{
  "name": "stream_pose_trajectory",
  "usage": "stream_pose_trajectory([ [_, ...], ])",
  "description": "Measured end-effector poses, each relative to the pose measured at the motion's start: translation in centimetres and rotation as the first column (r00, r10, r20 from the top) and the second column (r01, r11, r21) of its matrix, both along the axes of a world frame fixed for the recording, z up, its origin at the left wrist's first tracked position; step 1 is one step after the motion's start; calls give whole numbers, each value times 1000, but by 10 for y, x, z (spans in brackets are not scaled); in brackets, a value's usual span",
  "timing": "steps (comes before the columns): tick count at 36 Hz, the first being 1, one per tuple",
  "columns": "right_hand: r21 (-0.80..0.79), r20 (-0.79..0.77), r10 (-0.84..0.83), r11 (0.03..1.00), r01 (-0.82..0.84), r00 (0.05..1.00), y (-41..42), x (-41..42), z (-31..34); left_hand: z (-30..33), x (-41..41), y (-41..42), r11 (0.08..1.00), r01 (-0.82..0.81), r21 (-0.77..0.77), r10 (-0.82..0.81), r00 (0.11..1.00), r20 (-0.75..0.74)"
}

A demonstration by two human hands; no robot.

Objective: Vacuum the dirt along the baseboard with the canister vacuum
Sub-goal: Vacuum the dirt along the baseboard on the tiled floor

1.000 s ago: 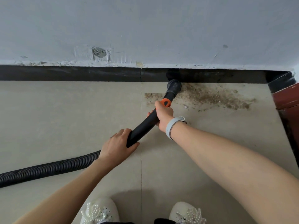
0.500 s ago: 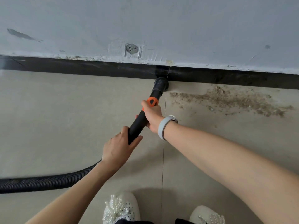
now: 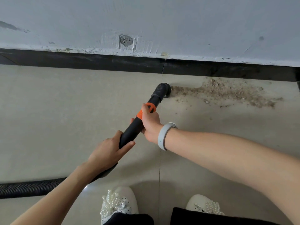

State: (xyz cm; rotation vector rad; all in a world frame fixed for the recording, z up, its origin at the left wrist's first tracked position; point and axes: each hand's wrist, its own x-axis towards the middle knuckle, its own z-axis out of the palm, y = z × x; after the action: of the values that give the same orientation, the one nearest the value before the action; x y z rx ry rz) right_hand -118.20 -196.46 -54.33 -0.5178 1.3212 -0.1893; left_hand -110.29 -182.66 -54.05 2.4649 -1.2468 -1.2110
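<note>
A black vacuum wand point(image 3: 133, 129) with an orange collar point(image 3: 146, 111) slants up toward the wall. Its round nozzle point(image 3: 163, 90) sits on the beige floor tile at the left end of a patch of brown dirt point(image 3: 227, 92), a little short of the black baseboard point(image 3: 97, 63). My right hand point(image 3: 150, 125) grips the wand just below the orange collar. Lower on the wand, my left hand point(image 3: 110, 151) grips where the ribbed black hose point(image 3: 30, 188) joins and runs off the left edge.
A grey-white wall point(image 3: 162, 21) with a patched round hole point(image 3: 125, 40) rises above the baseboard. My two white beaded shoes point(image 3: 118, 204) stand at the bottom. A grout line point(image 3: 160, 143) runs from the baseboard toward my feet. Bare tile lies to the left.
The nozzle has drawn back from the baseboard and now sits at the left edge of the dirt. The strip beside the baseboard near the nozzle looks cleaner. Both hands keep their grip.
</note>
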Motion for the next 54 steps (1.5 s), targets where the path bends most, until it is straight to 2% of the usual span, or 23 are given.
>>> stream_pose_trajectory([
  [4,41,-23,-33,999,34,999,13,-20,2,0,-5,8,986,155,61,-156,988,6],
  [8,89,-56,-42,995,46,998,23,-41,0,4,-18,6,912,382,151,-402,905,141],
  [10,104,-59,-56,993,62,997,26,-48,-1,5,-23,4,894,414,172,-439,886,149],
  [14,121,-66,-31,992,39,997,35,-56,-6,4,-27,6,875,439,206,-459,886,61],
  [18,30,-184,142,990,-139,973,37,-54,-14,3,-22,7,889,401,221,-409,913,-15],
  [20,-1,-186,179,983,-183,966,32,-50,-14,2,-16,5,912,354,207,-356,934,-32],
  [26,53,-96,142,989,-137,985,17,-30,-11,-4,-3,-1,963,213,162,-212,977,-23],
  [32,72,-57,160,985,-156,985,9,-22,-14,-10,-14,-2,998,-59,30,62,987,-150],
  [41,-19,-67,291,956,-293,954,-5,16,-8,-10,-10,-6,957,-281,-67,279,959,-47],
  [47,-88,-138,329,936,-342,934,-8,17,-12,-10,-7,-16,960,-271,-66,267,962,-64],
  [54,-100,-142,250,959,-266,958,-26,1,-10,-10,-6,-39,981,-178,-72,169,978,-120],
])
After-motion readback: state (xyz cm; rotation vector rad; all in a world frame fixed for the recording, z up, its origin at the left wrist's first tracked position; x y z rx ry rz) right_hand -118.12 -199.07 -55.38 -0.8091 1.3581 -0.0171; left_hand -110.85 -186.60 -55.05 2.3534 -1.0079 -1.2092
